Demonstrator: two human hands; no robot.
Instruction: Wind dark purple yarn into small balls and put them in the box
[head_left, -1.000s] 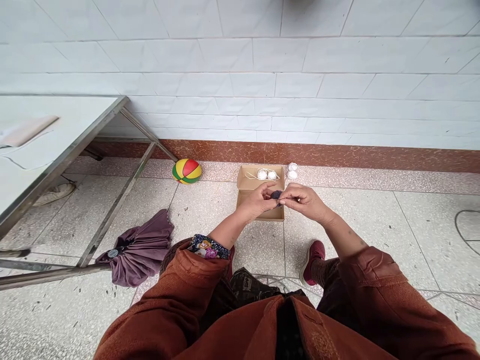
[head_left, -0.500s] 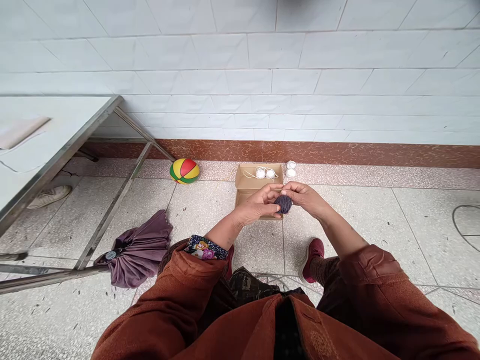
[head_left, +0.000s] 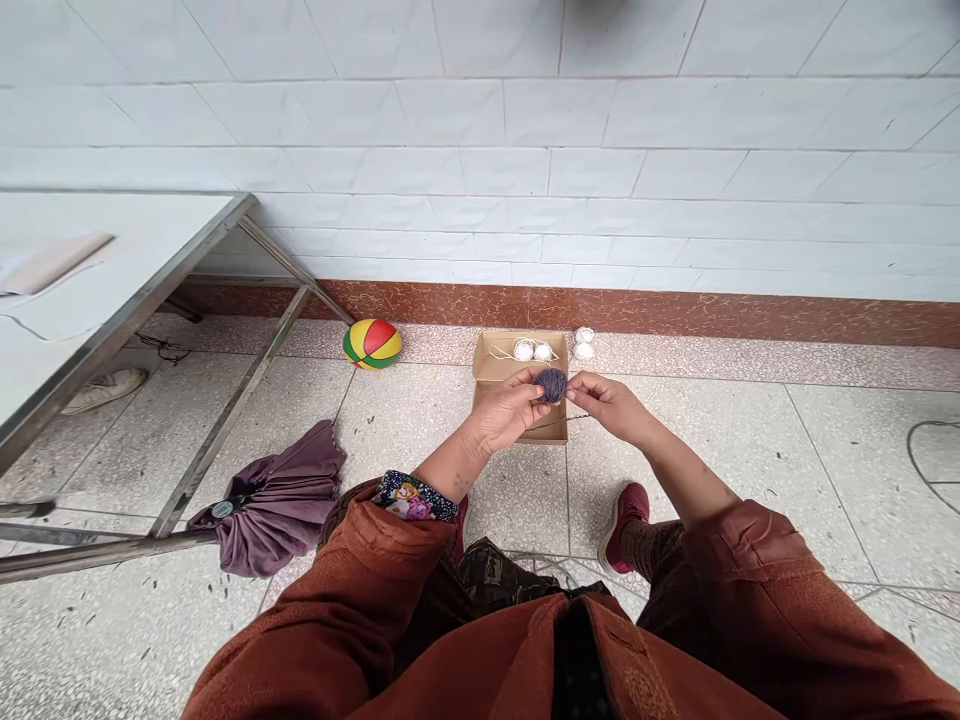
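Left hand: you curl it around the dark yarn ball
Right hand: your fingertips pinch a strand
Box: open below

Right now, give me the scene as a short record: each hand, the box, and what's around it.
Left hand: holds dark yarn ball
Right hand: pinches dark yarn strand beside that ball
Cardboard box: open on floor, two white yarn balls in far half
Right of box: two more white balls
Left of box: red-yellow-green ball, purple umbrella
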